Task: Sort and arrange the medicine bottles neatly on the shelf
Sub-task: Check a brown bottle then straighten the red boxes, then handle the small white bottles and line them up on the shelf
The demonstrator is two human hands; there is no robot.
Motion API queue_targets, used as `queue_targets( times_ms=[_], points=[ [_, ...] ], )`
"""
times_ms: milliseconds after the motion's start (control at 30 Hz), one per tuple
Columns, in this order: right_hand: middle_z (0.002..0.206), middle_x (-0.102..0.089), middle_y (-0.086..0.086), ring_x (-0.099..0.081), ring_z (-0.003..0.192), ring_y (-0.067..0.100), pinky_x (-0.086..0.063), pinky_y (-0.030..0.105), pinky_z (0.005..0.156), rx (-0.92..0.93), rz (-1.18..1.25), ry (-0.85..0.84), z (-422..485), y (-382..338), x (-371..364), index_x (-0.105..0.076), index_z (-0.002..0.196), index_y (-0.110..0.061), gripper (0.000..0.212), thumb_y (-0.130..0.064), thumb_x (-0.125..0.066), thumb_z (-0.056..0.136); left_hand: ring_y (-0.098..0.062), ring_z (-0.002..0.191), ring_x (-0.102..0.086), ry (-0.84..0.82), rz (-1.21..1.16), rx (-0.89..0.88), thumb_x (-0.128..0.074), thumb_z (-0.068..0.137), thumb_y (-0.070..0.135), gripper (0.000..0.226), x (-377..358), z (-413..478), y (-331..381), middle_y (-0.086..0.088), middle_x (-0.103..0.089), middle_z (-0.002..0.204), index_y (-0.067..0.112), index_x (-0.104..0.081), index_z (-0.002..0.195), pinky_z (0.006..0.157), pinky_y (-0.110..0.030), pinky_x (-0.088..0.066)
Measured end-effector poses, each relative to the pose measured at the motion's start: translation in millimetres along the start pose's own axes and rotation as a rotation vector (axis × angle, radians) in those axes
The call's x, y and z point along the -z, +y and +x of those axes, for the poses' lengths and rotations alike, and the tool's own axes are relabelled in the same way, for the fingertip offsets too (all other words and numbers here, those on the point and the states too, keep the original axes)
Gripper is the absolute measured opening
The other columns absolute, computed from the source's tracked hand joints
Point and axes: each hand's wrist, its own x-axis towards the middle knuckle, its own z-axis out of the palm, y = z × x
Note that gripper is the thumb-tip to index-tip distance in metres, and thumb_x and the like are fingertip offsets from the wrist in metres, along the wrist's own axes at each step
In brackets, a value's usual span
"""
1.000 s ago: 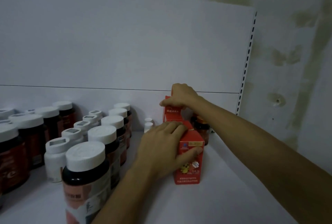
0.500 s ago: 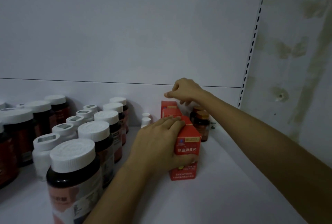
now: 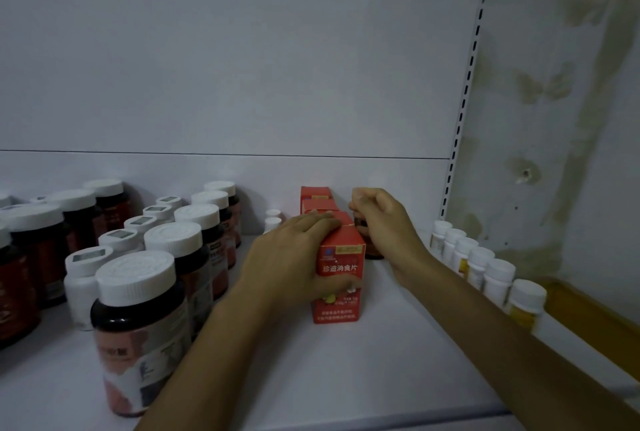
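The left hand grips the front red box of a row running straight back on the shelf. Just right of it, the nearer right hand curls round a dark bottle.

Red boxes with white lettering, dark bottles white-capped, white shelf, small bottle seemingly amber
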Motion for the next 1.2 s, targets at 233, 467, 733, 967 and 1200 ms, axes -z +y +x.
queue_targets(
  times_ms=[233,467,733,967,1200],
  points=[
    [0.115,-0.063,-0.002,-0.058,0.104,0.000,-0.048,0.015,0.088,0.354,-0.088,0.093,-52.0,3.5,26.5,-0.059,0.119,-0.012,0.024,-0.017,-0.056,0.096,-0.008,0.142,-0.022,0.029,0.011,0.018,-0.063,0.078,0.060,0.089,4.6,-6.3,10.0,0.012,-0.017,0.157,0.030,-0.019,0.150,0.108,-0.028,-0.029],
    [0.095,-0.065,-0.009,-0.060,0.088,0.000,-0.044,0.008,0.072,0.643,-0.208,0.089,-100.3,0.0,39.1,-0.064,0.097,-0.016,0.011,-0.021,-0.060,0.088,-0.020,0.125,-0.049,0.349,0.097,0.019,-0.065,0.081,0.048,0.066,15.5,-66.5,31.4,-0.003,-0.051,0.140,0.015,-0.049,0.136,0.096,-0.027,-0.036],
    [0.077,-0.061,-0.013,-0.057,0.068,0.007,-0.050,0.031,0.062,0.547,-0.425,-0.166,-142.9,12.1,-14.8,-0.060,0.105,-0.026,0.021,-0.032,-0.067,0.087,-0.010,0.091,-0.062,0.330,0.127,0.073,-0.049,0.092,0.039,0.032,9.3,-171.6,30.8,0.004,-0.071,0.101,0.018,-0.072,0.099,0.074,-0.023,-0.052],
    [0.120,-0.060,0.010,-0.063,0.094,0.029,-0.040,0.031,0.065,0.654,-0.913,-0.156,-123.0,-7.8,-63.7,-0.032,0.144,-0.022,0.054,-0.033,-0.053,0.095,-0.009,0.088,-0.061,0.313,-0.027,0.153,-0.050,0.092,0.037,0.029,-1.7,-180.7,25.0,0.009,-0.070,0.096,0.020,-0.073,0.097,0.075,-0.024,-0.050],
    [0.123,-0.054,0.014,-0.061,0.097,0.030,-0.035,0.032,0.063,0.560,-1.148,-0.045,-119.3,-2.2,-89.5,-0.040,0.135,-0.019,0.040,-0.032,-0.049,0.098,-0.005,0.087,-0.057,0.252,-0.111,0.168,-0.047,0.091,0.042,0.030,2.6,-183.5,20.1,0.011,-0.069,0.095,0.026,-0.071,0.097,0.073,-0.019,-0.047]
  ],
)
